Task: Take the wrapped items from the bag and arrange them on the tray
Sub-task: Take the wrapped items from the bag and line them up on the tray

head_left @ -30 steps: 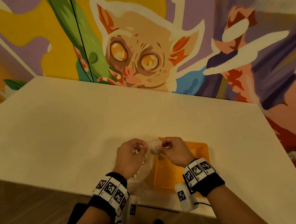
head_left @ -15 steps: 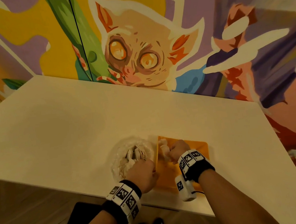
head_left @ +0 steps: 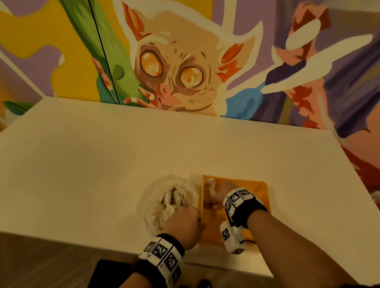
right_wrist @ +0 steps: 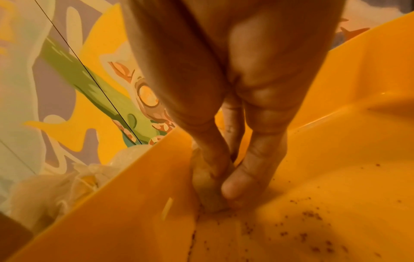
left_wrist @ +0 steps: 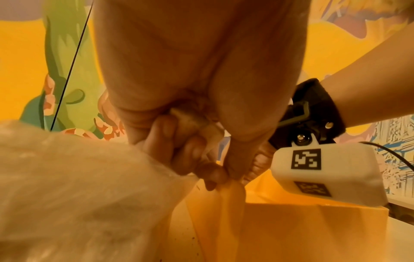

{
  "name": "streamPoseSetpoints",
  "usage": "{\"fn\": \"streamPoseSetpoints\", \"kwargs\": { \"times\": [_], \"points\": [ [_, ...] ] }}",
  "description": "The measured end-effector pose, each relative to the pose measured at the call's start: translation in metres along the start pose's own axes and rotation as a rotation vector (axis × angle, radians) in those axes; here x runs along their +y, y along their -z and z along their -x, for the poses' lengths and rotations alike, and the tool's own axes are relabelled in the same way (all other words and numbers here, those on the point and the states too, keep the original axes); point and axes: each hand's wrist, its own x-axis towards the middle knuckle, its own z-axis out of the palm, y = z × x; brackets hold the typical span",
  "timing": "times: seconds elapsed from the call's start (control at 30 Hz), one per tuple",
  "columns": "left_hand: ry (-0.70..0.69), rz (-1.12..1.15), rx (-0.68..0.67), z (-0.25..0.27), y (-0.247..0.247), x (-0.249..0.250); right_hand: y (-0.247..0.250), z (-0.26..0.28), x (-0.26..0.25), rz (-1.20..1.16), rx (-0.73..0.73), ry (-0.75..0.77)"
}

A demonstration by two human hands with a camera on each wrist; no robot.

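The right hand (head_left: 220, 193) is down inside the shallow orange plastic tray (head_left: 256, 191), its thumb and fingers (right_wrist: 244, 182) closed together on one small pale wrapped item (right_wrist: 206, 187); the right-wrist view shows that item pressed against the tray floor, hard up against the tray's left wall; just ahead of this grip, nearer the wall end of the tray, another pale wrapped item (head_left: 209, 183) lies on the tray floor; dark crumbs (right_wrist: 313, 216) are scattered over the floor to the right of the pinched item.

The left hand (head_left: 184, 225) sits just left of the right hand's grip, at the tray's left rim; in the left-wrist view its fingers (left_wrist: 190, 154) are curled tight and the thumb presses down beside them where the bag's edge meets the rim; whether they clamp the film, the rim or both I cannot tell; a small pale scrap shows inside the curl, too unclear to name.

The crumpled clear plastic bag (head_left: 154, 212) lies open on the table directly left of both grips, touching the tray's left wall; more white wrapped items (head_left: 171, 199) are heaped inside it, just ahead of the left hand's knuckles.

Both wrists wear black bands with black-and-white coded markers (head_left: 162, 254); the white table (head_left: 93, 164) carries bag and tray near its front edge; beyond the hands, at the far edge, rises a painted mural wall (head_left: 177, 70) with a wide-eyed animal.
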Motion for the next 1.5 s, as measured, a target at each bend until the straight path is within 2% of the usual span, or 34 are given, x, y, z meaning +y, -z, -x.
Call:
{"fn": "streamPoseSetpoints", "kwargs": {
  "times": [0.2,0.4,0.53,0.7,0.93,1.2,1.5],
  "points": [
    [-0.002,0.004,0.001,0.001,0.001,0.001,0.001,0.003,-0.001,0.133,0.027,0.123],
    [0.014,0.027,-0.010,0.002,0.003,0.002,-0.006,-0.008,0.003,0.127,0.093,0.048],
    [0.021,0.027,-0.011,0.000,0.001,0.001,-0.004,-0.009,0.004,0.094,0.063,-0.005],
    [0.023,0.029,-0.014,0.000,0.001,0.002,-0.005,-0.011,0.002,0.110,0.021,0.006],
    [0.009,0.046,-0.006,-0.003,-0.003,-0.001,-0.010,-0.018,0.000,0.115,0.141,-0.027],
    [0.019,0.059,-0.011,-0.006,-0.005,-0.003,-0.008,-0.021,0.003,0.046,0.127,-0.061],
    [0.028,0.078,-0.015,-0.005,-0.004,-0.001,-0.003,-0.017,0.002,-0.062,0.035,-0.099]
  ]
}}
